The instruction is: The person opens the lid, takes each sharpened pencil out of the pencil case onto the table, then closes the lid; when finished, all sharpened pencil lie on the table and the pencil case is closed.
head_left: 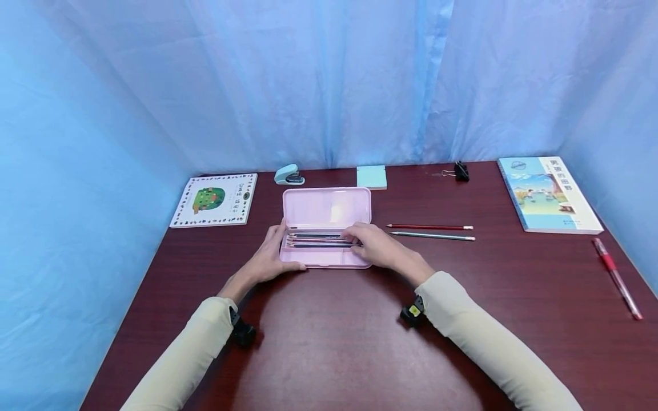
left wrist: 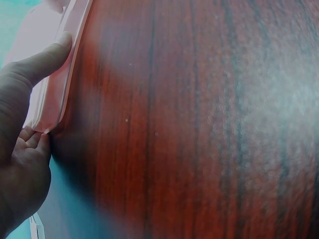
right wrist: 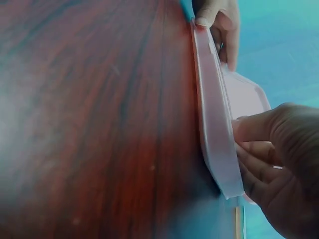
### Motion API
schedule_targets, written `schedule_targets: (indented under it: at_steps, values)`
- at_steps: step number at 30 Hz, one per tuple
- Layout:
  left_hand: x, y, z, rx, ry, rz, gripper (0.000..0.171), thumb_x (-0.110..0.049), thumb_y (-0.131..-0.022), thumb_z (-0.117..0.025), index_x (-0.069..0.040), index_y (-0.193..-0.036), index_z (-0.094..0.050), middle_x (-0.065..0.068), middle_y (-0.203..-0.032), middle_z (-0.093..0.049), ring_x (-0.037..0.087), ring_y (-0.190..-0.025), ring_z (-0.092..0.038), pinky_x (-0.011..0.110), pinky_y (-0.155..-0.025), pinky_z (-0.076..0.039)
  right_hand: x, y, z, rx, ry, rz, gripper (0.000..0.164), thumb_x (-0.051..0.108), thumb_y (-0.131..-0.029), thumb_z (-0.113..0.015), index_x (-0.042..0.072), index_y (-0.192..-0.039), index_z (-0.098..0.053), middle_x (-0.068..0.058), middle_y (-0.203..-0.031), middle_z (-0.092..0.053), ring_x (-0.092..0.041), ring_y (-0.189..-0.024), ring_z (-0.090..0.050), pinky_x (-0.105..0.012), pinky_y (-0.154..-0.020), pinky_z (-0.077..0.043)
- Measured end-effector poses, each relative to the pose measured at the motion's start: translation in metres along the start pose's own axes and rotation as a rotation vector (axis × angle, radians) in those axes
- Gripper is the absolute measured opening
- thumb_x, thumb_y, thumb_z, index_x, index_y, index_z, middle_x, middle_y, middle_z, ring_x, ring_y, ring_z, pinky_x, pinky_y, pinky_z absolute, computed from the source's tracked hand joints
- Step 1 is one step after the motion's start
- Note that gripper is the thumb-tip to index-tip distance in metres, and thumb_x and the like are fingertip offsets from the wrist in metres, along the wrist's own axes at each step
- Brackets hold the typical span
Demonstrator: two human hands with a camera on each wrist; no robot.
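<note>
An open pink pencil case (head_left: pixel 313 258) lies on the table, its lid (head_left: pixel 313 208) tipped back. Several pencils (head_left: pixel 313 240) lie side by side in its long compartment. At the case's left end, my left hand (head_left: pixel 267 257) grips it, thumb along the front edge and fingers at the side. My right hand (head_left: pixel 377 245) reaches in over the right end, its curled fingers at the pencils' right ends, seeming to pinch one. The right wrist view shows the right thumb (right wrist: pixel 254 127) and fingers just inside the wall; their tips are partly hidden.
Right of the case lie a red pencil (head_left: pixel 429 227) and a green pencil (head_left: pixel 434 235). A stapler (head_left: pixel 289 174), sticky notes (head_left: pixel 372 177) and a binder clip (head_left: pixel 461 171) sit behind. Books lie left (head_left: pixel 213 200) and right (head_left: pixel 550 194), with a red pen (head_left: pixel 617 278) at far right.
</note>
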State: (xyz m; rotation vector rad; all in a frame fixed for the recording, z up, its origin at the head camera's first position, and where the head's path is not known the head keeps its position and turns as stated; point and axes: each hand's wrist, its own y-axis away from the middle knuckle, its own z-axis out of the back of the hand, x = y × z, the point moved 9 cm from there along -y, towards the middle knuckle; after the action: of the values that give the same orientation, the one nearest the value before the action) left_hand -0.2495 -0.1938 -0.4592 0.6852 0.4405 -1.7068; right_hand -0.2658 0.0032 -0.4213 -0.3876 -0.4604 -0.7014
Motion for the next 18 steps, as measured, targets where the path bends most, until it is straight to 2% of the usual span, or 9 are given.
schedule_targets:
  at_steps: [8,14,18]
  values:
    - [-0.0011,0.0007,0.0005,-0.008,-0.004,-0.009,0.121,-0.05,-0.064,-0.079,-0.015,-0.149,-0.001,0.009,-0.142,-0.022,0.022,-0.125,-0.031,0.042,-0.103,-0.028,-0.0033,-0.004,-0.0027,0.048,-0.042,-0.051,0.021,-0.004,-0.08,-0.061,0.005,-0.098,-0.069,-0.004,-0.085,-0.064,-0.015,-0.08,-0.057,-0.031,-0.076,-0.046]
    - [-0.0012,0.0006,0.0003,-0.009,-0.002,-0.014,0.121,-0.049,-0.064,-0.079,-0.014,-0.149,-0.001,0.01,-0.141,-0.022,0.023,-0.125,-0.031,0.043,-0.104,-0.028,-0.0062,-0.0052,-0.0027,0.019,-0.062,-0.07,0.018,-0.003,-0.077,-0.064,0.007,-0.092,-0.069,-0.002,-0.082,-0.062,-0.014,-0.079,-0.057,-0.03,-0.075,-0.045]
    - [-0.0009,0.0008,0.0001,-0.007,-0.005,-0.013,0.121,-0.049,-0.064,-0.079,-0.014,-0.149,-0.001,0.01,-0.141,-0.022,0.023,-0.125,-0.031,0.043,-0.104,-0.028,-0.0105,-0.003,0.0016,-0.025,-0.1,-0.095,0.015,0.001,-0.079,-0.066,0.009,-0.091,-0.07,0.0,-0.082,-0.064,-0.011,-0.077,-0.057,-0.027,-0.072,-0.046]
